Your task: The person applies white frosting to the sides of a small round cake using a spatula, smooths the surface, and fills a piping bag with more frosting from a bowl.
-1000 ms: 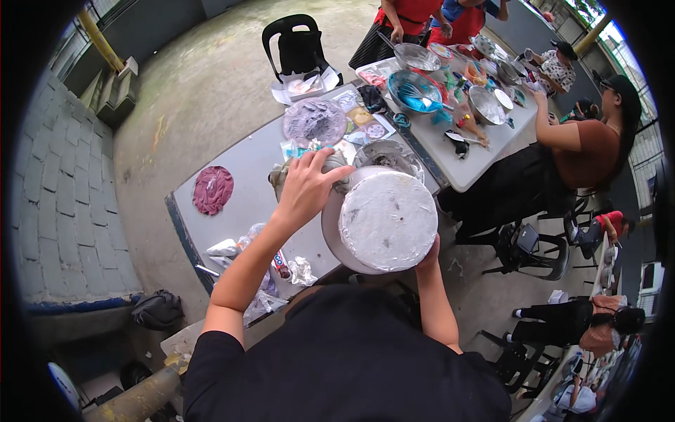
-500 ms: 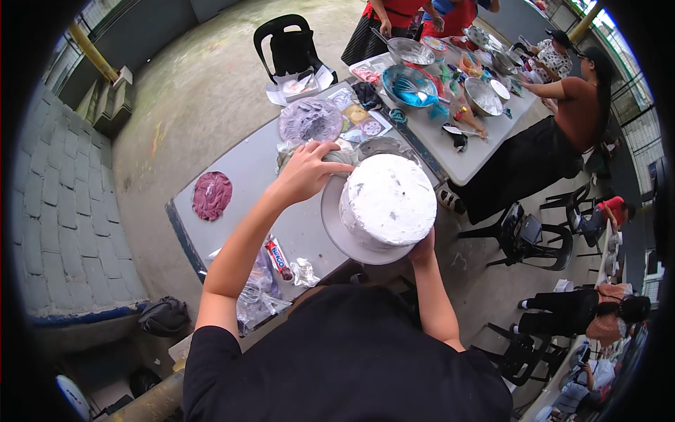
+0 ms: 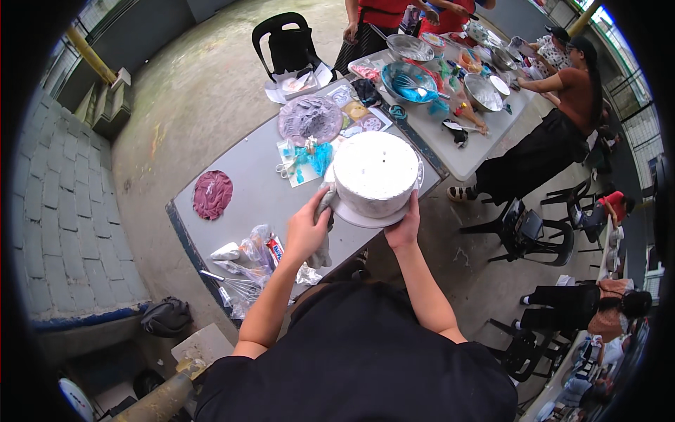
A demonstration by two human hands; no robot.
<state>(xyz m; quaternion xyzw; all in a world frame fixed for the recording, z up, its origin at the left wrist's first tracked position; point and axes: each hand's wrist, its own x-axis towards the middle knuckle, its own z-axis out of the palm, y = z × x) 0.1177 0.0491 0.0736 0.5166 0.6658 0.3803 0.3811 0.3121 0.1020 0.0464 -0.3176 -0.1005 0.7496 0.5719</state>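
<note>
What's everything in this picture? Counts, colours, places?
Near table: one, grey, centre
Neighbouring table: one, white, upper right
Round base: one, whitish, centre
Cake-like form: one, white, on base
Cloth: one, grey, beside base
Crumpled piece: one, mauve, near table, left
Round piece: one, lilac, near table
Whisk: one, silvery, near table's corner
Bowls: several, metallic, neighbouring table
Chairs: several, black, top and right
Bag: one, dark, left floor
Other people: several, mixed clothing, right
Left hand: one, bare, holding cloth
Right hand: one, bare, at base

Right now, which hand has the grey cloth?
The left hand, gripping the grey cloth; the right hand shows no cloth, supporting the base under the white cake.
</note>
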